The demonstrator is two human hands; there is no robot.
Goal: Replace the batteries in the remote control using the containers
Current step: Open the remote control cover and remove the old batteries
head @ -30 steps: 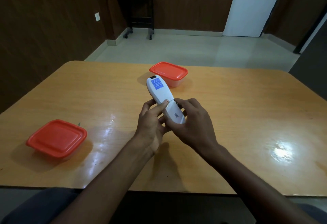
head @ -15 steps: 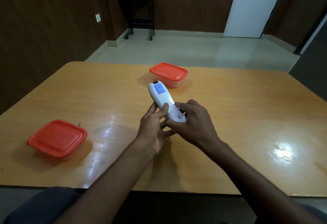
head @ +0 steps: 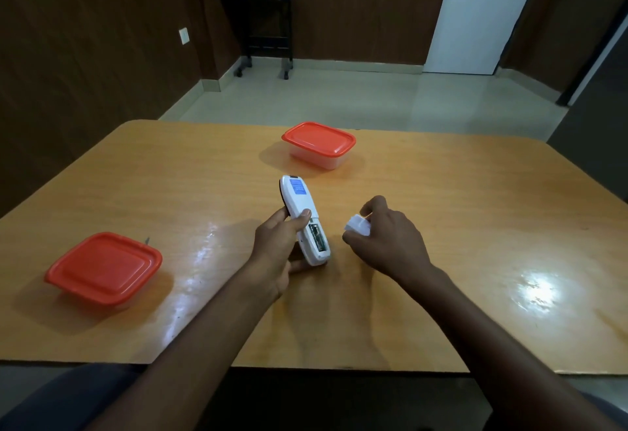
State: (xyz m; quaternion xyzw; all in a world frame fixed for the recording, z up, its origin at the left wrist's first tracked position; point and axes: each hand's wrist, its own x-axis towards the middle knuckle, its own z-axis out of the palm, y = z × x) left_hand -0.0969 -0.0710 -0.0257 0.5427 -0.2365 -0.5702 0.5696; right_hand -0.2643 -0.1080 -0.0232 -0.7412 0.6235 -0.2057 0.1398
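The white remote control (head: pixel 303 218) lies back-up in the left hand (head: pixel 277 248), tilted so its far end with a blue label points away over the table (head: pixel 441 199). The left fingers (head: pixel 303 215) are curled round its middle, thumb tip pressed on the back just above the open battery bay (head: pixel 317 236), the other fingers underneath. The bay is uncovered at the near end of the remote, and something greenish shows inside it; whether that is batteries or bare contacts cannot be told.

To the right of the left fingers, with a clear gap between, the right hand (head: pixel 387 238) hovers low over the table, its fingers (head: pixel 375 204) bent and pinching a small white piece, the battery cover (head: pixel 358 225), which sticks out on the side towards the remote.

Beyond both hands, further up the table, stands a clear container with a red lid (head: pixel 318 143), lid on. Well to the left of the left fingers, near the table's left edge, sits a second red-lidded container (head: pixel 103 267), also closed.

Past the table are a pale floor, dark wood-panelled walls, a white door (head: pixel 482 12) and a small dark side table (head: pixel 261 22) with a little white figure on top.
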